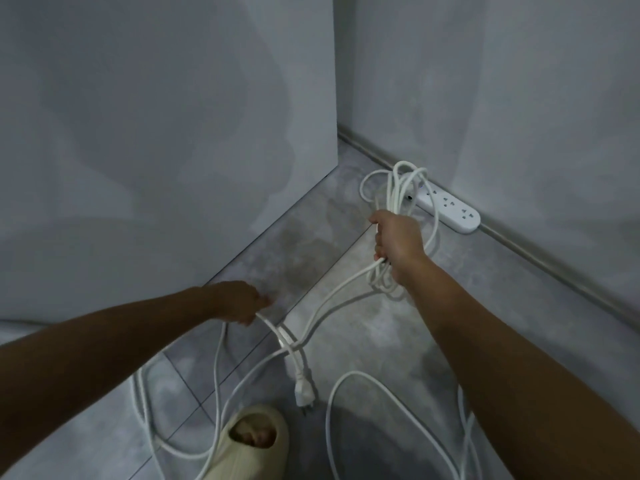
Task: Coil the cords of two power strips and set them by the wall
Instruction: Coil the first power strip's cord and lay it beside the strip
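My right hand [396,242] grips a bundle of white cord loops [394,188] held up above the floor. A white power strip [450,209] lies on the floor against the right wall's baseboard, just behind that bundle. My left hand [242,301] pinches a strand of white cord [273,329] lower and to the left. From there the cord runs down to a white plug [304,393] that hangs just above the floor. More loose white cord [349,379] trails over the floor in wide loops near the bottom of the view.
A tall grey panel [166,150] stands on the left, meeting the right wall [519,98] at a corner. The floor [363,323] is grey tile. My foot in a beige slipper [249,441] stands among the loose cord.
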